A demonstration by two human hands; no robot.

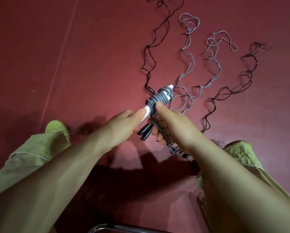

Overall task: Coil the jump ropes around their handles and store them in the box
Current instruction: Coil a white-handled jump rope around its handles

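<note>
Jump rope handles (158, 100), white, held up between our two hands above the red floor (73, 64), tilted with the far end pointing up-right. Grey rope (159, 96) wound in tight turns around the middle of the handles. Left hand (124, 125) pinches the near white end, thumb on top, fingers curled under. Right hand (172, 125) grips the grey cord just below the coil, thumb tip pressed against the windings; the cord runs down through the fist and exits under the wrist. A pair of dark handles (145, 132) hangs between the hands; we can't tell which hand bears them. On the floor beyond: two loose black ropes (149, 52) and two loose grey ropes (189, 59), wavy and well apart. Green trouser legs (31, 148) on either side. Chrome tube (107, 228) at the bottom edge. Box isn't in view.
</note>
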